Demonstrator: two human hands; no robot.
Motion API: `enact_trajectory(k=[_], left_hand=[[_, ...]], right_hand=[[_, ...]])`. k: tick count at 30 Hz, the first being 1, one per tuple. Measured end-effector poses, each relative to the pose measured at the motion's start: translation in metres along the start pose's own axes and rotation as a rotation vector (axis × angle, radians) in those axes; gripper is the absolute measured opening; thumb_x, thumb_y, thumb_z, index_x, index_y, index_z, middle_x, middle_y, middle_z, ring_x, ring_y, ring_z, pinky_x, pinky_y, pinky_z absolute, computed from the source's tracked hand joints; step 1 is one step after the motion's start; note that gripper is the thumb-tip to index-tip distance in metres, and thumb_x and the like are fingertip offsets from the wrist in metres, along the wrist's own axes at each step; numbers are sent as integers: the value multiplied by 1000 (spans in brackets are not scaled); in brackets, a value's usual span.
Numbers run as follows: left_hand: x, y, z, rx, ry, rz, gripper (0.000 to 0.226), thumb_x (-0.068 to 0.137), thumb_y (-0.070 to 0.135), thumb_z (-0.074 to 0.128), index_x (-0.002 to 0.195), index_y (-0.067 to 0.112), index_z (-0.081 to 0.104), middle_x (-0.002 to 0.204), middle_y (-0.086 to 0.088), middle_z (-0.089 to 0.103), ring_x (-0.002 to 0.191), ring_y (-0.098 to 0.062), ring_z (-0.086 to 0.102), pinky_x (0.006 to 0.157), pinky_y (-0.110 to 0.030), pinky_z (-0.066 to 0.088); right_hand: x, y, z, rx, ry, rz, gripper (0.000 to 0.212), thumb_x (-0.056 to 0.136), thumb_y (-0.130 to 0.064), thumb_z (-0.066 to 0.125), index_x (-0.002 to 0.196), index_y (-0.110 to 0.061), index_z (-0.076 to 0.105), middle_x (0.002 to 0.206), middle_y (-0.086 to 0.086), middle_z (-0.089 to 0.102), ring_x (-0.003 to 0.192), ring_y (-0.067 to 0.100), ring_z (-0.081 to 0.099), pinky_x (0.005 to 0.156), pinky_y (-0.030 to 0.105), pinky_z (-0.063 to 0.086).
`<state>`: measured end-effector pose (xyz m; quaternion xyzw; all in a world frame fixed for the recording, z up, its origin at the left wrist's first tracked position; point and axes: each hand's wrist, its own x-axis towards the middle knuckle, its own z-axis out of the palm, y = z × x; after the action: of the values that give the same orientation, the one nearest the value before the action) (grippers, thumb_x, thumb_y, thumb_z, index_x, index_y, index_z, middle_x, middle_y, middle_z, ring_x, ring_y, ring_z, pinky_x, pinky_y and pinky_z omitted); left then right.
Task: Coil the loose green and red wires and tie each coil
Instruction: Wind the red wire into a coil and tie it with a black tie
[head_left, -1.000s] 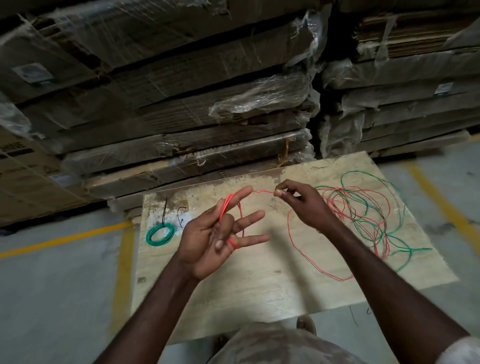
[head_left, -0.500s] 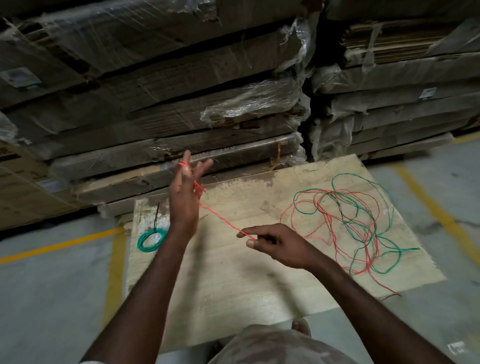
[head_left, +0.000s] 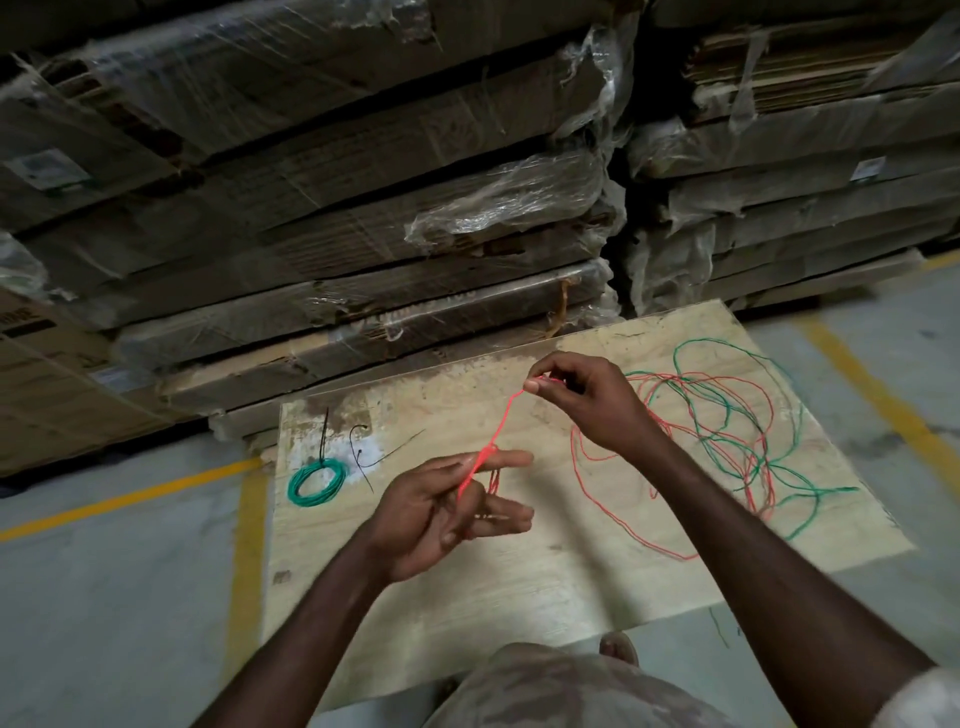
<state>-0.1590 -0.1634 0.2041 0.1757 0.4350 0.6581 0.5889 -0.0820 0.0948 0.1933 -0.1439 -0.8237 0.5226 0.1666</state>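
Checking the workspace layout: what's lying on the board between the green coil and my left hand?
In the head view, loose black ties lie between the green coil and the left hand.

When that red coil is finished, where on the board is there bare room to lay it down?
Bare wood runs along the near edge of the board, below both hands. A smaller bare patch lies between the green coil with its black ties and the left hand. The right side is crowded with the loose red and green wires.
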Motion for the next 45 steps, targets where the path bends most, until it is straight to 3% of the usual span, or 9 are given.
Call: enact_trajectory(k=[8, 13, 17, 22, 25, 28, 34, 38, 45], left_hand=[[7, 34, 37, -281, 205, 374, 52, 117, 31, 31, 159, 9, 53, 51, -5, 51, 123, -34, 73, 120, -71, 40], [31, 67, 20, -219, 446, 689, 51, 118, 33, 33, 164, 13, 41, 74, -3, 74, 132, -31, 70, 124, -66, 37], [49, 61, -14, 616, 712, 712, 49, 121, 29, 30, 170, 22, 32, 84, -8, 80, 130, -11, 69, 110, -26, 45], [35, 28, -66, 1373, 548, 334, 48, 116, 46, 33, 162, 38, 45, 116, -4, 80, 119, -20, 70, 98, -36, 48], [15, 12, -70, 1005, 400, 175, 42, 112, 48, 39, 150, 49, 55, 78, 7, 79, 84, -19, 75, 85, -33, 46], [-4, -13, -38, 577, 257, 136, 48, 113, 36, 37, 154, 23, 58, 44, 0, 40, 99, -41, 80, 111, -42, 46], [-22, -21, 28, 57, 135, 168, 48, 116, 26, 35, 156, 13, 57, 45, -6, 41, 103, -49, 77, 123, -58, 43], [-21, 9, 54, -56, 259, 317, 51, 113, 35, 33, 157, 20, 57, 48, -8, 47, 115, -46, 75, 120, -54, 48], [1, 86, 49, -314, 324, 707, 54, 118, 37, 31, 166, 14, 38, 64, 2, 68, 128, -27, 73, 115, -62, 50]], right_hand=[[-13, 15, 38, 80, -115, 18, 12, 103, -33, 73, 106, -38, 83, 95, -13, 80, 82, 12, 69, 78, 41, 55], [-42, 8, 59, 58, -370, 29, 34, 109, -31, 64, 139, -46, 70, 67, -7, 63, 67, 2, 50, 70, 24, 42], [-52, -17, 57, 110, -484, 38, 27, 109, -32, 65, 133, -35, 76, 59, -7, 48, 59, 10, 45, 62, 26, 39], [-31, -39, 11, 18, -414, -29, 14, 104, -31, 72, 104, -23, 83, 76, -1, 73, 66, 18, 56, 64, 38, 48], [-15, -37, -20, -29, -283, -26, 12, 103, -29, 74, 98, -24, 84, 86, 10, 78, 71, 20, 61, 69, 45, 52], [-1, -32, -35, 24, -140, -27, 12, 102, -21, 75, 100, -14, 84, 89, 8, 80, 76, 21, 66, 73, 37, 52], [18, -21, -8, 64, -38, 9, 11, 101, -26, 76, 98, -18, 84, 88, -4, 80, 86, 4, 69, 79, 29, 52], [15, -12, 5, 147, -33, 84, 8, 101, -25, 76, 100, -17, 79, 70, -3, 57, 54, -1, 48, 55, 15, 38], [-17, -28, 28, 247, -500, 227, 27, 109, -31, 64, 133, -36, 76, 81, 8, 62, 54, 8, 38, 50, 24, 27]])
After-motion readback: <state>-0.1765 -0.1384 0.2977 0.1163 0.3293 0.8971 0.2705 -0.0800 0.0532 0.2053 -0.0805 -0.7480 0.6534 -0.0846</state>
